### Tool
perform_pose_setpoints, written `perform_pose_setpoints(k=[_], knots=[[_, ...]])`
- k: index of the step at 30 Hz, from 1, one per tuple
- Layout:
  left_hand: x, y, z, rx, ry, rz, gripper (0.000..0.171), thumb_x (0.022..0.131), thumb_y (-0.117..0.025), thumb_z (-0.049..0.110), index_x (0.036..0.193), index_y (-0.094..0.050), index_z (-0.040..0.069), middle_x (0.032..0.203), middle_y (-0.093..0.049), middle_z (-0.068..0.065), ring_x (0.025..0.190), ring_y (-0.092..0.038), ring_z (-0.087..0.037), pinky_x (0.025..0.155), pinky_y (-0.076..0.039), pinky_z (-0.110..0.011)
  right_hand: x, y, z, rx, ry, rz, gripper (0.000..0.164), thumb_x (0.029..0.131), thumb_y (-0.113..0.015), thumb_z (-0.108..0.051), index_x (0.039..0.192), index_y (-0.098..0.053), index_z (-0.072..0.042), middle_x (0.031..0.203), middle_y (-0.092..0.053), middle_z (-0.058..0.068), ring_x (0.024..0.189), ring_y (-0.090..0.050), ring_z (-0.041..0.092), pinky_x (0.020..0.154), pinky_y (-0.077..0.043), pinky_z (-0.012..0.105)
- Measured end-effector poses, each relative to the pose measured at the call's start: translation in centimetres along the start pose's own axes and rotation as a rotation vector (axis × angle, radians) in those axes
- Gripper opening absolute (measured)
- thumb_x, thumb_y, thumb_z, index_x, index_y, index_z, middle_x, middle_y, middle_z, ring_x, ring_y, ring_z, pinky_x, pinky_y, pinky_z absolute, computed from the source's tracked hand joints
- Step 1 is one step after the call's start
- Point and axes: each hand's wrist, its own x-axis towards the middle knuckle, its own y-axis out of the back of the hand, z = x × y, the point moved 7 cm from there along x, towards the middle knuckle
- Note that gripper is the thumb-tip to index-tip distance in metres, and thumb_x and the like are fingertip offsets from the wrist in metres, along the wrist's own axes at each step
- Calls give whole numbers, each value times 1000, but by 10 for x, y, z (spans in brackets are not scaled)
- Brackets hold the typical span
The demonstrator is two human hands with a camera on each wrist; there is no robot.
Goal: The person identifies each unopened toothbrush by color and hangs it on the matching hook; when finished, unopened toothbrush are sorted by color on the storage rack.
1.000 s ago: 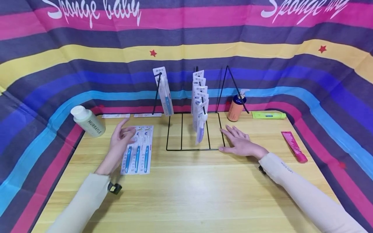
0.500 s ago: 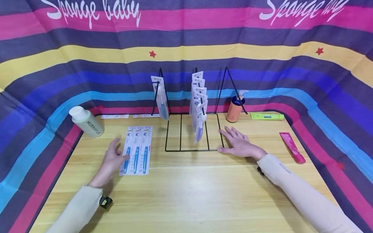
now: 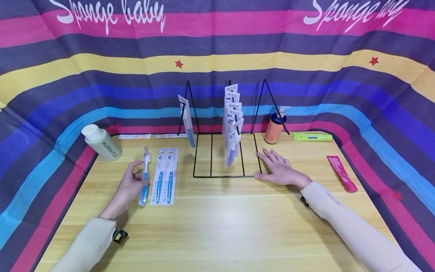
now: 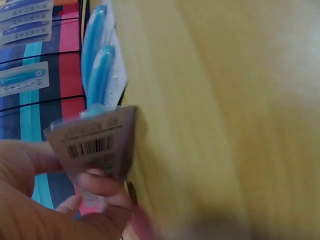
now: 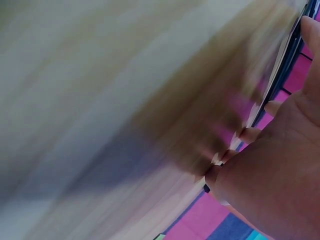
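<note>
In the head view my left hand (image 3: 125, 189) pinches a packaged blue toothbrush (image 3: 145, 172), its pack turned up on edge over the table. The left wrist view shows the barcoded back of that pack (image 4: 92, 145) between thumb and fingers. Just right of it, two more blue toothbrush packs (image 3: 164, 175) lie flat, side by side. My right hand (image 3: 280, 170) rests with straight fingers at the right side of a black wire rack (image 3: 225, 176). One blue toothbrush pack (image 3: 188, 122) hangs from the rack's left hook; several packs (image 3: 233, 113), with purple at the front, hang from the middle hook.
Flat packs (image 3: 134, 136) lie along the back edge. A MURRAYLE bottle (image 3: 104, 143) leans at back left. Behind the rack's right frame stands an orange pump bottle (image 3: 274, 130). To the right lie a green tube (image 3: 312, 136) and a pink tube (image 3: 341, 173).
My left hand has come back from near the left hook, taken hold of the leftmost flat toothbrush pack and tipped it up. The hung blue pack has swung. My right hand stays put.
</note>
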Motion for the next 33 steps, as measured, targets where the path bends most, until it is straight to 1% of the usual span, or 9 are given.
perform_pose_setpoints(k=[6,9,13,15,18,22,26,30,33], knots=[[-3,14,5,-27,-79,120,73,99,-52,-13,167,-37,6,125,-50,-20,93,-55,-21,68,-55,-27,1,-2,3,-11,-27,-24,101,102,-63,-69,177,-19,-17,182,-2,18,164,4,49,119,-4,81],[-9,29,18,-61,-137,243,64,94,-51,-15,156,-50,1,115,-50,-11,88,-51,-15,66,-48,-21,2,-3,4,-17,-41,-36,101,102,-63,-69,177,-17,-18,182,-1,16,164,6,47,120,-3,79],[-27,43,50,-202,-292,403,56,94,-51,-17,144,-62,6,108,-53,-5,87,-51,-13,67,-45,-16,1,-1,-1,-14,-35,-34,100,103,-66,-62,176,-18,-13,181,-2,21,163,5,51,119,-3,82],[-40,42,69,-267,-403,437,54,95,-52,-18,140,-65,7,106,-56,-6,87,-54,-14,68,-46,-15,0,1,-3,-17,-35,-35,99,104,-67,-59,176,-19,-11,181,-2,22,163,4,52,118,-3,82],[-62,31,96,-368,-598,416,49,95,-54,-20,138,-64,-1,106,-61,-10,85,-59,-16,71,-51,-16,-1,3,-5,-29,-41,-41,97,105,-66,-58,176,-18,-11,181,-2,21,163,4,52,119,-3,82],[-89,3,123,-461,-841,301,42,94,-54,-25,135,-57,-16,109,-65,-14,86,-62,-18,77,-56,-19,-1,4,-7,-37,-45,-47,97,105,-65,-58,176,-18,-12,181,-2,21,163,4,51,119,-3,81],[-108,-30,137,-394,-1047,233,37,88,-57,-27,125,-55,-23,111,-66,-14,87,-63,-17,79,-56,-21,-1,3,-6,-35,-47,-45,98,105,-66,-59,176,-18,-12,181,-3,21,163,4,51,120,-4,80],[-114,-57,140,-274,-1115,190,38,85,-60,-25,123,-59,-19,112,-65,-16,90,-63,-16,80,-54,-20,-1,2,-5,-35,-47,-42,98,105,-65,-61,176,-18,-12,181,-3,21,163,4,51,119,-3,81],[-108,-68,136,-224,-1037,162,40,89,-60,-23,127,-62,-12,113,-66,-16,94,-63,-16,81,-55,-21,-1,2,-6,-34,-47,-43,98,105,-65,-61,176,-18,-12,181,-3,21,163,4,51,119,-3,81]])
